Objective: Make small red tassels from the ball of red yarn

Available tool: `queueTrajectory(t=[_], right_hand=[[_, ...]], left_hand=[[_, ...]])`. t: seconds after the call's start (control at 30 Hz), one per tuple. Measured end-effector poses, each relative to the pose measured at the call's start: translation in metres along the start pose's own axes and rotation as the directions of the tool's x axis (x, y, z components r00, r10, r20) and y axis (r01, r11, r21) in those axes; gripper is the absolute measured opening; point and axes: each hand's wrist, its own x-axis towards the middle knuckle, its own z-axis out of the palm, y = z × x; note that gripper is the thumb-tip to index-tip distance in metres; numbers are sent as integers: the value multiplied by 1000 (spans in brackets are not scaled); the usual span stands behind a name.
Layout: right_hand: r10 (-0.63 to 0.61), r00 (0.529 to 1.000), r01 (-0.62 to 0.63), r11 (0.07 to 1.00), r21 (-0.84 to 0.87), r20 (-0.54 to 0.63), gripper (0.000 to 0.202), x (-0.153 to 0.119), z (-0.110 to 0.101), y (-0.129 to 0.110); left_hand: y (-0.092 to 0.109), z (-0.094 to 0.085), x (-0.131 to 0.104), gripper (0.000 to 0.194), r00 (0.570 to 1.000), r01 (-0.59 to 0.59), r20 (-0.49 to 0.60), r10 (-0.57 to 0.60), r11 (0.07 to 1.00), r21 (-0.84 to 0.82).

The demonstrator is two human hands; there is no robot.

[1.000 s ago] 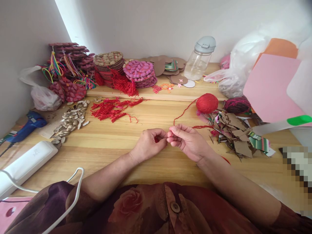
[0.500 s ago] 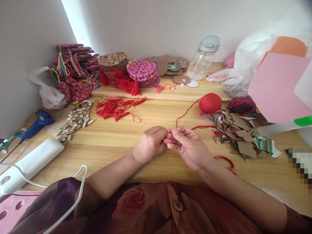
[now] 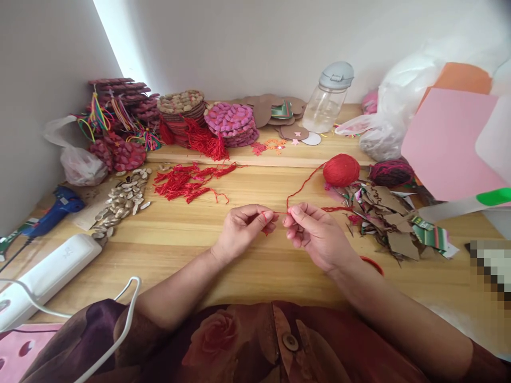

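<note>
Between my two hands a short length of red yarn (image 3: 281,213) is stretched. My left hand (image 3: 244,229) pinches it between thumb and forefinger, and a loose end hangs below the fingertips. My right hand (image 3: 317,231) grips the same yarn between thumb and forefinger. From there the strand runs up to a red yarn ball (image 3: 341,170) beyond my right hand. Red tassels (image 3: 186,181) lie in a heap ahead of my left hand. Under my right forearm, scissors with a red handle (image 3: 373,264) are mostly hidden.
Cardboard scraps (image 3: 393,221) lie to the right. Peanut shells (image 3: 123,199), a blue glue gun (image 3: 59,207) and a white power strip (image 3: 51,279) are on the left. Stacked coasters (image 3: 231,125) and a water bottle (image 3: 327,101) stand on the raised back ledge.
My hands, touching before, have moved slightly apart, pulling the red yarn into view between them. My left fingers have turned so the pinch and hanging end show.
</note>
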Motion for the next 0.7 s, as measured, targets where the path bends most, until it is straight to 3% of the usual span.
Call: queueTrajectory(t=[0.1,0.2,0.43,0.53,0.7], right_hand=[[-11,997,20,993,-112,73,29,-1,0,1],[5,992,30,965,-260,130,28,-2,1,0],[-180,978,207,859,-467,102,23,5,-8,-4],[-167,974,225,801,-554,154,21,9,-11,0],[-209,971,234,766,-599,112,15,9,-8,8]], left_hand=[[-3,-1,4,29,986,163,30,-161,952,-258],[-5,-2,5,27,977,213,73,-201,921,-327],[-1,-1,4,28,970,225,150,-190,937,-268],[-1,1,4,31,972,204,156,-173,956,-210],[-6,4,2,31,977,166,154,-145,977,-136]])
